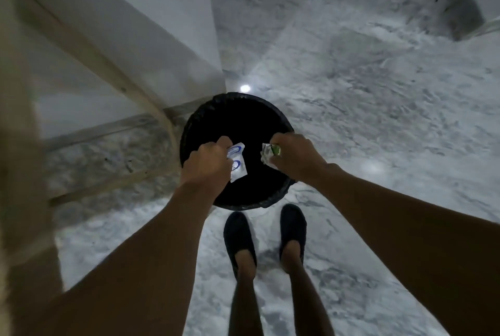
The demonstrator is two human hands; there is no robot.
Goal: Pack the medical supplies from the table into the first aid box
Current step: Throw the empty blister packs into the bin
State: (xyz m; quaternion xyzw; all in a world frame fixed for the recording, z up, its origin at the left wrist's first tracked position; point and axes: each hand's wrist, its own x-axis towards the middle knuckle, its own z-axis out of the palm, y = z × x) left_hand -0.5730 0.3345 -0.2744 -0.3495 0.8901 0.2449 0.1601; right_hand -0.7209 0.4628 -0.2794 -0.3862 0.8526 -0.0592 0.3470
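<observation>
Centrally in the head view, both hands hover over a round black bin [216,119] on the marble floor [378,119]. Left hand [207,163] pinches a white packet with blue print [237,162]; right hand [293,154] clutches a crumpled silver-green wrapper [269,153]. Black shoes [239,235] stand below, at the frame's lower middle.

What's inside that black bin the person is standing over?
Nothing shows inside the black bin: its interior is pure darkness. Above it, the left hand holds a white packet and the right hand a crumpled wrapper.
</observation>
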